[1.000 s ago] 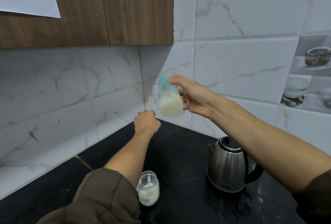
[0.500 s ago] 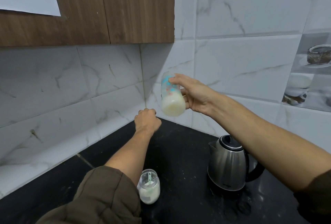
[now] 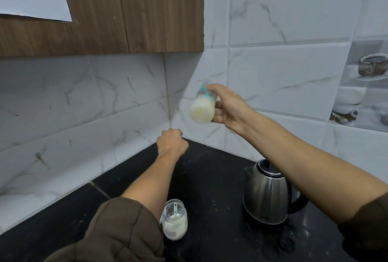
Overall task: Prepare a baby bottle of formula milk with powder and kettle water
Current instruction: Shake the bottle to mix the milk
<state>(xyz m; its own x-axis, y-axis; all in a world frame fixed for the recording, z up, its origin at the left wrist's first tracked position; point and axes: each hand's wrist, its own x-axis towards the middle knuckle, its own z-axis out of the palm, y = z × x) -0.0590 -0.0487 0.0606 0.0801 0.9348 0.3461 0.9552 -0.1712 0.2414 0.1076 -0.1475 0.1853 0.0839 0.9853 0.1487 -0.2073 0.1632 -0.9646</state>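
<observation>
black bench (image 3: pixel 210 177) | left grip (image 3: pixel 172 142) fisted near the corner, nothing seen in it | powder jar (image 3: pixel 174 219) by that forearm | bottle (image 3: pixel 202 107) of pale milk, tilted, blurred, aloft, right grip (image 3: pixel 230 108) curled round it | likely mixing: shake firmly, top covered, clear of kettle (image 3: pixel 267 196)

The right hand (image 3: pixel 228 108) grips a blurred, tilted baby bottle (image 3: pixel 202 107) of milky liquid in the air. The left hand (image 3: pixel 172 143) is curled into a fist near the tiled corner. On the black counter (image 3: pixel 210 180) stand a powder jar (image 3: pixel 174 223) and a steel kettle (image 3: pixel 266 196).
</observation>
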